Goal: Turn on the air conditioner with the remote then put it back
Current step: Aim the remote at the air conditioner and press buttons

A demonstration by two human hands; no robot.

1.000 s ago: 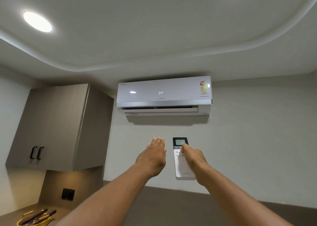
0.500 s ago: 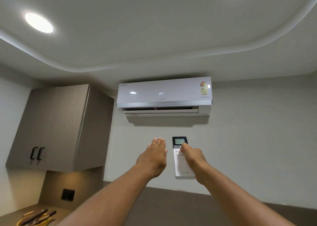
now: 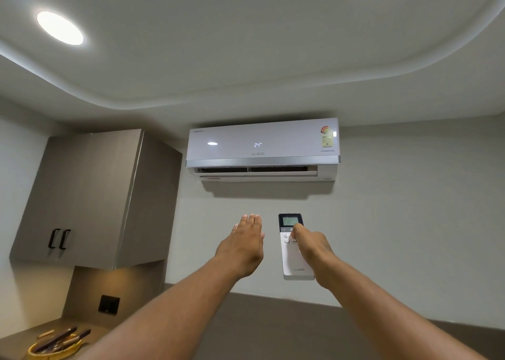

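Observation:
The white air conditioner [image 3: 262, 146] hangs high on the wall, its display reads 24 and its lower flap is slightly open. Below it the white remote [image 3: 291, 261] with a dark lit screen sits upright against the wall. My right hand [image 3: 308, 243] reaches up to it, fingers curled on its right side, fingertips at the buttons just under the screen. My left hand [image 3: 243, 246] is raised beside the remote on its left, flat and apart from it, holding nothing. The remote's right edge is hidden by my right hand.
A brown wall cabinet [image 3: 90, 196] with two black handles hangs at the left. Under it is a counter with a yellow bowl [image 3: 54, 350] holding utensils, and a black wall socket [image 3: 108, 304]. A round ceiling light [image 3: 59, 28] is lit.
Almost nothing differs. Both hands keep their places; my right fingertips sit a touch higher on the remote's buttons.

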